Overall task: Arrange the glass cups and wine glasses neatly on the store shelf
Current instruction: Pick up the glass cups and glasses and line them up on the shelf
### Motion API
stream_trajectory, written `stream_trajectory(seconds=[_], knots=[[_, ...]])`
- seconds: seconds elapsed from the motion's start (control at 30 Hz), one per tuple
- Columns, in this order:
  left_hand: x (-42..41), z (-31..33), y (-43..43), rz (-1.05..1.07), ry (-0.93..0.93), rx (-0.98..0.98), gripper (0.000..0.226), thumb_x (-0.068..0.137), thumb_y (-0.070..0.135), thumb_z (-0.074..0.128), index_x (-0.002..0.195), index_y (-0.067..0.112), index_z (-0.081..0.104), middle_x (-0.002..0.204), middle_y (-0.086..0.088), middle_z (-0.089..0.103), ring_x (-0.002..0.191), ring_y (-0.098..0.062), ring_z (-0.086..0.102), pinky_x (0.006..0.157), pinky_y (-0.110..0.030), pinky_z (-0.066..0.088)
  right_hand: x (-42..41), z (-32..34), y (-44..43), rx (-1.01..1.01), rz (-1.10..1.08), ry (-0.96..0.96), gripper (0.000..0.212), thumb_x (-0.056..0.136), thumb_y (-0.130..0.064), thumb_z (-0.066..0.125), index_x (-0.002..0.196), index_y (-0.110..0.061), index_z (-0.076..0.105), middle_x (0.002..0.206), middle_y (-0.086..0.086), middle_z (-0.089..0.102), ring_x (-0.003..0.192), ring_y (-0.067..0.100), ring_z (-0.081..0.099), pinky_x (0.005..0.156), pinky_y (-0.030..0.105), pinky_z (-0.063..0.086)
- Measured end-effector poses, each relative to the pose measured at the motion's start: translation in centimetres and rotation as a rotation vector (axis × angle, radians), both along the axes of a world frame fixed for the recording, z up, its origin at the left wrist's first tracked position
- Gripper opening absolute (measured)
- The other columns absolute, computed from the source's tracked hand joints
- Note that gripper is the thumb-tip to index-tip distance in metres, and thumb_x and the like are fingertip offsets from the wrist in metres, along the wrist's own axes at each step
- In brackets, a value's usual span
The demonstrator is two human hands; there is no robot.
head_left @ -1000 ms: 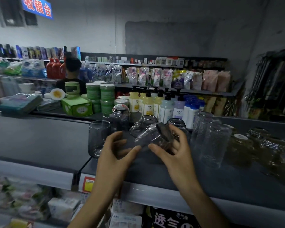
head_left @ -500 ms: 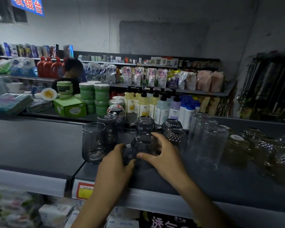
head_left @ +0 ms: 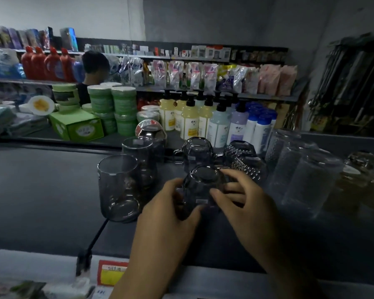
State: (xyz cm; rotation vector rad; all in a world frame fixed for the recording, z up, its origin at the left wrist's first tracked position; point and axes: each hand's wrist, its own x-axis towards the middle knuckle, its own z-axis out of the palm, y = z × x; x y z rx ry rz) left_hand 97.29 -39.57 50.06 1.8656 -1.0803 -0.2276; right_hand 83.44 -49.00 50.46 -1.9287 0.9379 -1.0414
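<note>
A smoky glass mug (head_left: 203, 186) stands upside down on the dark shelf top (head_left: 41, 190). My left hand (head_left: 171, 214) grips its left side by the handle, and my right hand (head_left: 246, 203) holds its right side with curled fingers. Behind it stands a second upside-down mug (head_left: 195, 151). A studded glass (head_left: 244, 160) sits to the right of that. Two grey tumblers (head_left: 119, 186) (head_left: 138, 156) stand upright in a row to the left. Tall clear ribbed glasses (head_left: 298, 169) stand on the right.
Amber glass jars (head_left: 358, 175) crowd the far right of the shelf. Pump bottles (head_left: 190, 121), green tubs (head_left: 123, 108) and a green box (head_left: 78, 126) fill the shelf behind. A person's head (head_left: 95, 63) shows beyond. A red and yellow price tag (head_left: 110, 272) hangs on the shelf's front edge.
The mug was held tilted in the air a second ago. Both hands turned it upside down and set it on the shelf in front of the other mug; my view moved closer.
</note>
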Motion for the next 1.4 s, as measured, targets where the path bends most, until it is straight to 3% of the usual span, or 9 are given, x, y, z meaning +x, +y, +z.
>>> stream_trajectory(seconds=[0.23,0.43,0.5,0.53,0.63,0.73,0.9,1.1,1.4], knots=[[1.1,0.4,-2.1,-0.024,0.01,0.005,0.054,0.084,0.049,0.076,0.129,0.049,0.047,0.113,0.019,0.071,0.105,-0.009,0.07,0.091,-0.038,0.056,2.9,0.2,-0.3,-0.018,-0.181,0.056,0.028,0.087,-0.034,0.08,0.103,-0.045,0.06,0.091,-0.023,0.069,0.086,-0.013,0.067,0.07,0.007,0.052],[1.3,1.1,-3.1,0.047,0.044,-0.022,0.059,0.083,0.049,0.075,0.133,0.045,0.044,0.115,0.012,0.071,0.106,-0.015,0.07,0.091,-0.043,0.056,4.0,0.8,-1.2,-0.116,-0.311,0.204,0.036,0.084,-0.044,0.081,0.117,-0.037,0.071,0.099,-0.013,0.067,0.082,0.0,0.065,0.066,0.002,0.039],[1.4,1.1,-3.6,0.042,0.044,-0.005,0.054,0.082,0.051,0.074,0.128,0.046,0.047,0.112,0.013,0.071,0.105,-0.016,0.07,0.09,-0.044,0.057,4.1,0.8,-1.6,-0.092,-0.303,0.175,0.037,0.085,-0.041,0.081,0.12,-0.034,0.071,0.102,-0.011,0.069,0.085,0.001,0.067,0.071,0.004,0.045],[1.5,1.2,-3.8,0.039,0.051,-0.005,0.052,0.082,0.051,0.074,0.127,0.046,0.049,0.11,0.015,0.071,0.104,-0.015,0.07,0.089,-0.045,0.058,4.1,0.8,-1.6,-0.077,-0.298,0.148,0.039,0.085,-0.04,0.081,0.122,-0.032,0.07,0.104,-0.011,0.071,0.086,0.002,0.069,0.076,0.012,0.052],[1.7,1.3,-4.3,0.026,0.072,-0.021,0.049,0.083,0.044,0.078,0.126,0.043,0.053,0.097,0.028,0.063,0.105,-0.009,0.069,0.09,-0.038,0.057,4.4,0.9,-1.4,-0.045,-0.289,0.081,0.035,0.088,-0.042,0.078,0.12,-0.032,0.07,0.102,-0.018,0.072,0.089,-0.001,0.071,0.082,0.03,0.061],[2.0,1.0,-4.7,0.01,0.083,-0.054,0.048,0.085,0.041,0.078,0.127,0.045,0.054,0.101,0.029,0.065,0.104,-0.001,0.068,0.091,-0.033,0.057,4.7,0.8,-1.2,-0.041,-0.271,0.023,0.036,0.09,-0.052,0.069,0.121,-0.033,0.07,0.097,-0.027,0.069,0.096,-0.003,0.071,0.088,0.031,0.061],[2.4,0.5,-5.1,0.0,0.117,-0.079,0.047,0.086,0.04,0.079,0.126,0.048,0.055,0.104,0.036,0.068,0.103,0.01,0.066,0.092,-0.026,0.056,5.0,-0.2,-1.2,-0.071,-0.273,-0.04,0.044,0.096,-0.051,0.059,0.133,-0.028,0.066,0.124,-0.011,0.072,0.116,0.003,0.067,0.099,0.037,0.057],[2.6,-0.2,-5.5,-0.014,0.148,-0.112,0.052,0.088,0.031,0.08,0.134,0.043,0.058,0.113,0.03,0.071,0.103,0.013,0.066,0.095,-0.027,0.057,5.4,-0.9,-1.4,-0.096,-0.255,-0.09,0.047,0.095,-0.041,0.059,0.138,-0.024,0.063,0.132,-0.009,0.068,0.123,0.005,0.064,0.101,0.04,0.056],[2.7,-0.9,-5.8,0.055,0.182,-0.125,0.059,0.081,0.028,0.086,0.131,0.043,0.058,0.106,0.038,0.067,0.097,0.016,0.065,0.085,-0.008,0.05,5.1,-1.5,-1.8,-0.098,-0.269,-0.149,0.043,0.094,-0.032,0.06,0.137,-0.025,0.063,0.132,-0.01,0.068,0.122,0.007,0.066,0.101,0.041,0.056]])
